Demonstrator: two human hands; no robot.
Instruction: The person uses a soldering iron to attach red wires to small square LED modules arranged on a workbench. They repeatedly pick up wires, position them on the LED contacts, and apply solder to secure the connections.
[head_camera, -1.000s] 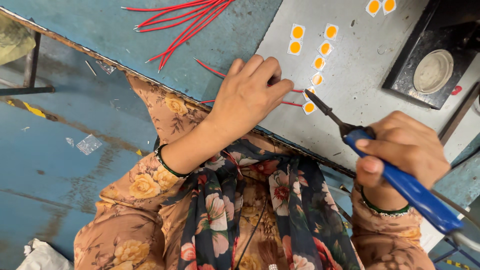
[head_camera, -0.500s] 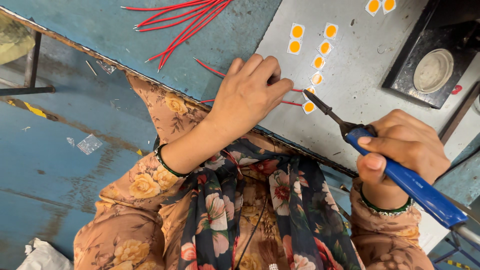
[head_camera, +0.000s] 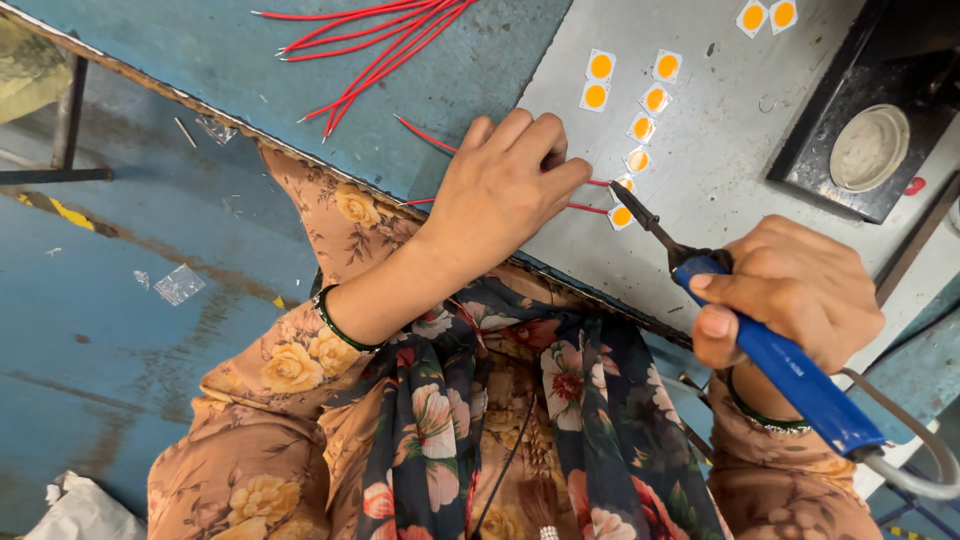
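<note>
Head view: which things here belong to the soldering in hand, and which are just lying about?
In use:
left hand pinning a red wire
right hand gripping the blue soldering iron
small orange-dot chip at the tip

Lying about:
bundle of red wires
black stand
plastic scrap

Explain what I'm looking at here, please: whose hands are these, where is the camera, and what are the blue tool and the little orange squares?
The view comes from a camera worn on a person's head, looking down at their own two bare hands and flowered clothing. The right hand grips a soldering iron with a blue handle; its dark tip reaches a small white square with an orange disc. The left hand presses on a thin red wire right beside that square. More such squares lie scattered on the grey metal sheet, and a bunch of loose red wires lies on the blue table. At the right stands a black block with a pale round dish.
</note>
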